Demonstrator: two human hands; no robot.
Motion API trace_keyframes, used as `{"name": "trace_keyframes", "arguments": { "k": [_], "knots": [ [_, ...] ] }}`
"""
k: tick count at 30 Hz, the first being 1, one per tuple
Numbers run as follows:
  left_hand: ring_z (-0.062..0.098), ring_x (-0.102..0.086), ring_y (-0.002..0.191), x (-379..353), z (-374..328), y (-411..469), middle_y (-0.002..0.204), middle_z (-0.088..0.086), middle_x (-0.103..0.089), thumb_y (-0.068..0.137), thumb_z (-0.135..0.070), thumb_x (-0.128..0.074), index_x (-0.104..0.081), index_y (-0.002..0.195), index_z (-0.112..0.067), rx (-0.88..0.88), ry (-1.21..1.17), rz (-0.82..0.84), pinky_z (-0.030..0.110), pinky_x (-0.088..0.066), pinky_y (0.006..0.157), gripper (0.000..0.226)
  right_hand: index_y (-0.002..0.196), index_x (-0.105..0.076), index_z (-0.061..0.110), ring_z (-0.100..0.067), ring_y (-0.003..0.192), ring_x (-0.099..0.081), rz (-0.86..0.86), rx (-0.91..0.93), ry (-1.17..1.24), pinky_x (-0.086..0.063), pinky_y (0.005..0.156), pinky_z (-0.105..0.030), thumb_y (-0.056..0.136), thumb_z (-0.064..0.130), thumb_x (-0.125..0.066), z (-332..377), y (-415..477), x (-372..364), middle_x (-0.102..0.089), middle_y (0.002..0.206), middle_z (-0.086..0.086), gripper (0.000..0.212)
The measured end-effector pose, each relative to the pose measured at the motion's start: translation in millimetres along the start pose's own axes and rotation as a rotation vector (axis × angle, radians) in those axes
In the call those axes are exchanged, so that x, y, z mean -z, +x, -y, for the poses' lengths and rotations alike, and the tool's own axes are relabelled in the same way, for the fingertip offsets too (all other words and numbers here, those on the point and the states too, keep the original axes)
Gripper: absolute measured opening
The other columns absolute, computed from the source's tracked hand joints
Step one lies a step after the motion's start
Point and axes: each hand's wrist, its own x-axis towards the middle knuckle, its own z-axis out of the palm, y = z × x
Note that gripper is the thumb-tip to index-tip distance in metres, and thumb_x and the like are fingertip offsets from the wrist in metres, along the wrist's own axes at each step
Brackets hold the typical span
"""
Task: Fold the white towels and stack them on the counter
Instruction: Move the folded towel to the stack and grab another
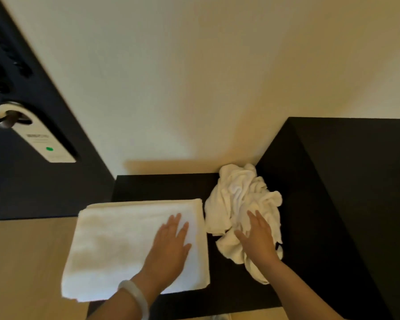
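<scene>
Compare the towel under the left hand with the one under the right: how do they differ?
The folded towel, under the left hand, lies flat as a neat rectangle; the crumpled towel, under the right hand, is a bunched heap. The folded towel sits left on the counter, the crumpled towel right, by the wall. Both are white.

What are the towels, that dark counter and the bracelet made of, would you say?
The folded towel and crumpled towel: white terry cloth, likely cotton, by the fuzzy nap and soft creases. The counter: matte black board, perhaps laminate or painted wood; no grain shows. The bracelet: pale, smooth, translucent-looking bangle, maybe jade or glass.
</scene>
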Motion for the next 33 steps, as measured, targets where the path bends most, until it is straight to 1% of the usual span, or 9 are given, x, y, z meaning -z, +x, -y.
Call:
{"name": "trace_keyframes", "arguments": {
  "k": [3, 9, 11, 14, 18, 22, 27, 30, 33],
  "knots": [
    [0.013, -0.01, 0.15, -9, -64, 46, 0.163, -0.009, -0.001, 0.102, -0.039, -0.046, -0.018, 0.156, -0.027, 0.017, -0.242, 0.108, 0.025, -0.011, 0.118, 0.062, 0.156, -0.015, 0.022, -0.024, 0.148, -0.021, -0.058, -0.086, 0.062, -0.025, 0.118, -0.041, 0.091, 0.041, -0.065, -31, 24, 31, -0.016, 0.163, -0.005, 0.084],
    [0.023, 0.009, 0.151, -67, -113, 132, 0.162, 0.005, 0.018, 0.09, -0.051, -0.063, 0.018, 0.153, -0.022, 0.269, -0.389, 0.38, 0.036, -0.003, 0.121, 0.107, 0.156, -0.002, 0.036, -0.031, 0.15, -0.009, 0.037, -0.074, 0.003, -0.028, 0.117, -0.049, 0.09, 0.04, -0.068, -43, 91, 60, 0.004, 0.165, -0.001, 0.093],
    [0.024, 0.006, 0.151, -82, -114, 157, 0.163, 0.005, 0.015, 0.084, -0.048, -0.071, 0.021, 0.152, -0.026, 0.344, -0.477, 0.383, 0.039, -0.006, 0.121, 0.116, 0.155, -0.003, 0.041, -0.033, 0.149, -0.014, 0.055, -0.087, 0.071, -0.031, 0.115, -0.05, 0.089, 0.038, -0.069, -43, 115, 55, 0.005, 0.165, -0.002, 0.093],
    [0.024, -0.014, 0.149, -101, -118, 187, 0.163, 0.003, -0.006, 0.08, -0.03, -0.079, 0.013, 0.153, -0.035, 0.435, -0.8, 0.314, 0.042, -0.023, 0.12, 0.117, 0.155, -0.01, 0.04, -0.034, 0.144, -0.029, 0.089, -0.208, 0.306, -0.04, 0.11, -0.047, 0.085, 0.037, -0.073, -45, 140, 34, -0.003, 0.163, -0.006, 0.094],
    [0.024, -0.053, 0.125, -104, -123, 192, 0.143, 0.004, -0.046, 0.075, -0.016, -0.083, -0.023, 0.151, -0.031, 0.567, -1.115, 0.326, 0.041, -0.049, 0.101, 0.098, 0.147, -0.037, 0.03, -0.029, 0.128, -0.05, 0.083, -0.317, 0.656, -0.046, 0.104, -0.043, 0.083, 0.02, -0.075, -52, 139, 11, -0.044, 0.147, -0.006, 0.076],
    [0.019, -0.056, 0.109, -73, -111, 187, 0.123, 0.003, -0.054, 0.08, -0.01, -0.078, -0.055, 0.13, -0.018, 0.67, -1.34, 0.297, 0.03, -0.05, 0.081, 0.056, 0.126, -0.057, 0.03, -0.025, 0.105, -0.063, 0.031, -0.378, 1.005, -0.054, 0.093, -0.041, 0.084, 0.01, -0.073, -50, 129, 40, -0.062, 0.12, -0.003, 0.049],
    [0.025, -0.066, 0.105, 13, -122, 188, 0.108, 0.009, -0.071, 0.082, -0.014, -0.077, -0.074, 0.103, -0.017, 0.497, -1.291, -0.01, 0.042, -0.051, 0.098, 0.021, 0.107, -0.067, 0.035, -0.026, 0.104, -0.066, 0.009, -0.227, 1.22, -0.054, 0.094, -0.05, 0.083, 0.007, -0.074, -37, 97, 96, -0.069, 0.113, -0.002, 0.038],
    [0.024, -0.065, 0.091, 69, -132, 195, 0.097, 0.009, -0.069, 0.084, -0.009, -0.075, -0.073, 0.094, -0.016, 0.335, -1.257, -0.097, 0.039, -0.052, 0.088, 0.013, 0.106, -0.064, 0.041, -0.026, 0.11, -0.062, -0.023, -0.146, 1.133, -0.053, 0.095, -0.05, 0.083, 0.003, -0.073, -26, 82, 136, -0.063, 0.124, -0.002, 0.045],
    [0.017, -0.057, 0.078, 130, -149, 197, 0.086, 0.007, -0.061, 0.086, -0.005, -0.072, -0.07, 0.09, -0.014, 0.151, -1.208, -0.119, 0.029, -0.048, 0.072, 0.011, 0.132, -0.053, 0.04, -0.015, 0.13, -0.045, -0.043, 0.069, 0.968, -0.046, 0.102, -0.037, 0.084, 0.008, -0.075, -3, 68, 185, -0.047, 0.138, 0.01, 0.062]
  ]
}}
